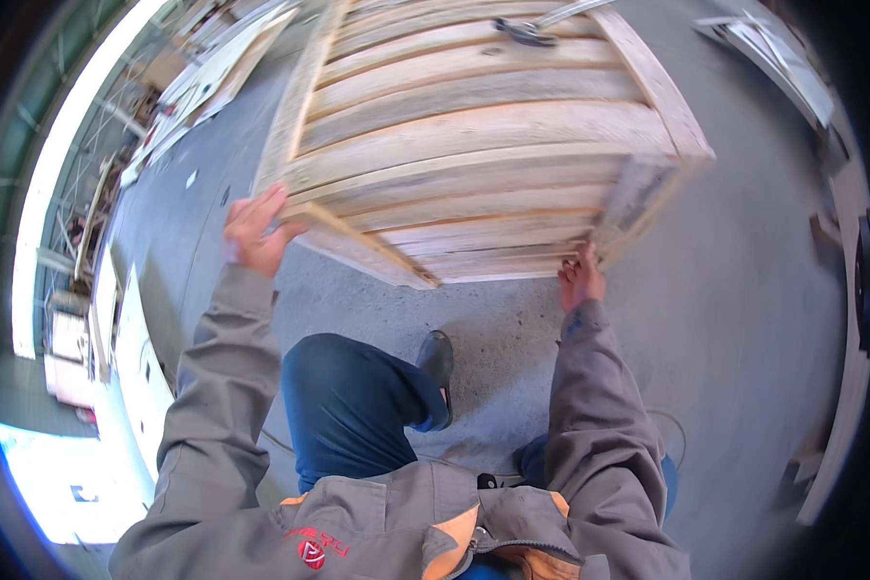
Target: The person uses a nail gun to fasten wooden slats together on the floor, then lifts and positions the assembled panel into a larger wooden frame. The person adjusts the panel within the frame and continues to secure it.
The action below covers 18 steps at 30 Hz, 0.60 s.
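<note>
A large slatted crate of pale wood fills the upper middle of the view, its near side facing me. My left hand is closed round the crate's near left corner, thumb over the edge. Lower down on the right, my right hand grips the bottom edge of the near side, close to the corner post; part of its fingers is hidden. On top of the slats, toward the far side, lies a hammer with a dark head and a light handle.
Grey concrete floor surrounds the crate. Boards and sheets lie at the far left. Pale panels sit at the far right, and a long board runs along the right edge. My shoe is just below the crate.
</note>
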Available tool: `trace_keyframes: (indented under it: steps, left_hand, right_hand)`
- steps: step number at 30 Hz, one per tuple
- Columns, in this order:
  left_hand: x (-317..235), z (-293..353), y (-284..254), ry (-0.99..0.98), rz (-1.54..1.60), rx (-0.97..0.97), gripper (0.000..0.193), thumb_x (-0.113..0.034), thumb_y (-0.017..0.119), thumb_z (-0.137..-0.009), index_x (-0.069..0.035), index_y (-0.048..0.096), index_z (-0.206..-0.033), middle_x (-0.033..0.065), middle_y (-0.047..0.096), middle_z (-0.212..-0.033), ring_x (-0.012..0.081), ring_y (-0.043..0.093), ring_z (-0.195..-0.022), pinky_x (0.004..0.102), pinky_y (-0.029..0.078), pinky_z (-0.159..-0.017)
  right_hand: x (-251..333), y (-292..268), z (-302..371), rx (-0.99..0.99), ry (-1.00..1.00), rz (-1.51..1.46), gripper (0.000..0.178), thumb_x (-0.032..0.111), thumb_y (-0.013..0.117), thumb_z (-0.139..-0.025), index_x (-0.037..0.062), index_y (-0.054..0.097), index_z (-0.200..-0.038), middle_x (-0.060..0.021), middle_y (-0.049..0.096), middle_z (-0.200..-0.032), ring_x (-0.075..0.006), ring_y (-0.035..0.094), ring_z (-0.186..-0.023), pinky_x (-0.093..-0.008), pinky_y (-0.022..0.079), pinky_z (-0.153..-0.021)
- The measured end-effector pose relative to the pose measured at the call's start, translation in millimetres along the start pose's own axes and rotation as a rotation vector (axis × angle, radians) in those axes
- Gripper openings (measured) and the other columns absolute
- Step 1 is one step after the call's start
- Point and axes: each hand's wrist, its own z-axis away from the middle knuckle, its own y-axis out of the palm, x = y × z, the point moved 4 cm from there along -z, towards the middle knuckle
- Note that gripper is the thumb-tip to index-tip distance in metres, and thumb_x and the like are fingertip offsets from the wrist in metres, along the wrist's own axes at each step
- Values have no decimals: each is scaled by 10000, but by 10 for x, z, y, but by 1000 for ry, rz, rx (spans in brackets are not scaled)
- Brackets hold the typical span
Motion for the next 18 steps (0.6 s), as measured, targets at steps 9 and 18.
trace_keyframes:
  steps: [9,18]
  left_hand:
    - [113,53,79,92,63,-87,635,-257,902,-626,-95,709,-1209,89,698,-1255,299,649,-1135,400,530,-986]
    - [109,51,79,34,70,-43,691,-393,849,-721,-59,654,-1293,141,661,-1321,339,613,-1250,427,513,-1036]
  right_hand:
    - [-14,-160,-128,-14,14,110,715,675,705,-852,45,561,-1157,-36,508,-964,-232,555,-948,-392,467,-826]
    - [-11,-141,2,-26,4,89,767,653,670,-891,36,535,-1327,-56,554,-1153,-255,555,-1112,-403,457,-903]
